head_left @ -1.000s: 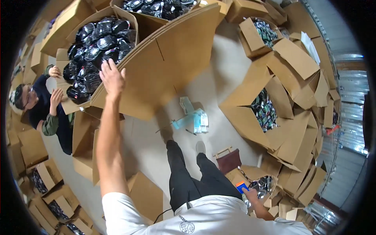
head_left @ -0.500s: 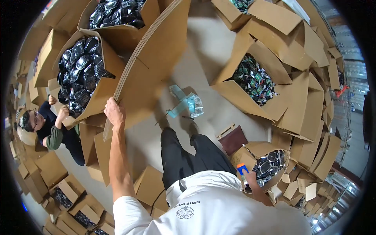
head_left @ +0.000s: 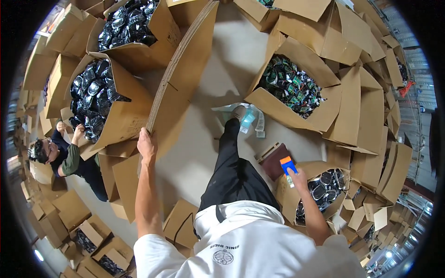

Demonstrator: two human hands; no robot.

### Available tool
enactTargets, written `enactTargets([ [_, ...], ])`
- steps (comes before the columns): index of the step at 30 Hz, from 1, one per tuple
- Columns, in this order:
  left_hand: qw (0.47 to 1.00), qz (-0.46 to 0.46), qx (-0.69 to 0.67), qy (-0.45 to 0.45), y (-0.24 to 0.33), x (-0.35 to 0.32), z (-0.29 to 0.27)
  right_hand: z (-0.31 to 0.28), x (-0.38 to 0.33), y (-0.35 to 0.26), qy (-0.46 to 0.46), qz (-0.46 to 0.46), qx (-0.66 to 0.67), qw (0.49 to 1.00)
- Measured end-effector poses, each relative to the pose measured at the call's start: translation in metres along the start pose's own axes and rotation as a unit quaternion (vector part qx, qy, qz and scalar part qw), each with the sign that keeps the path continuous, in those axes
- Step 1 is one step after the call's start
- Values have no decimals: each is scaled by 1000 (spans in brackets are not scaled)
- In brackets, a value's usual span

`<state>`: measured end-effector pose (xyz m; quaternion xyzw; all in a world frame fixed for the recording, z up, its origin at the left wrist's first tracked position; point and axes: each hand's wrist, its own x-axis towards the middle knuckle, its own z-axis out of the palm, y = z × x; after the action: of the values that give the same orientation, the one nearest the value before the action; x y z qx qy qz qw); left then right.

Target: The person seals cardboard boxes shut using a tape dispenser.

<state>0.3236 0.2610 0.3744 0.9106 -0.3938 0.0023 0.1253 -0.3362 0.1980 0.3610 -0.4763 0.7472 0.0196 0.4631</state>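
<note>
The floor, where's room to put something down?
Bare floor shows between the big cardboard sheets and the box of green bits. Another patch lies between those sheets and the black trousers. Crowded: the right, heaped with boxes, and around the foot, where plastic strips lie.

The left arm (head_left: 149, 199) reaches forward, nearly straight, its left hand (head_left: 147, 146) closed in a grip well ahead of the torso, while the right forearm (head_left: 315, 217) slants inward, the right hand (head_left: 298, 180) also gripping, fingers curled.

Grey floor (head_left: 232, 65) spreads around that maroon stool (head_left: 270, 163)! Far to the stool's right, ribbed silvery wall panels (head_left: 419, 60) gleam, and a white light (head_left: 389, 254) glares.
</note>
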Motion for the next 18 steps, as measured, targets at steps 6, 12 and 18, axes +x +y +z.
enactTargets([
  [6, 991, -61, 21, -117, 11, -8, -10, -8, -16, -62, -76, -81, 84, 990],
  [12, 987, -120, -19, -102, 7, -86, -16, -18, -53, -150, -200, -128, 75, 968],
  [18, 983, -177, -29, -42, -7, -225, -23, 43, -55, -243, -239, -336, -75, 908],
])
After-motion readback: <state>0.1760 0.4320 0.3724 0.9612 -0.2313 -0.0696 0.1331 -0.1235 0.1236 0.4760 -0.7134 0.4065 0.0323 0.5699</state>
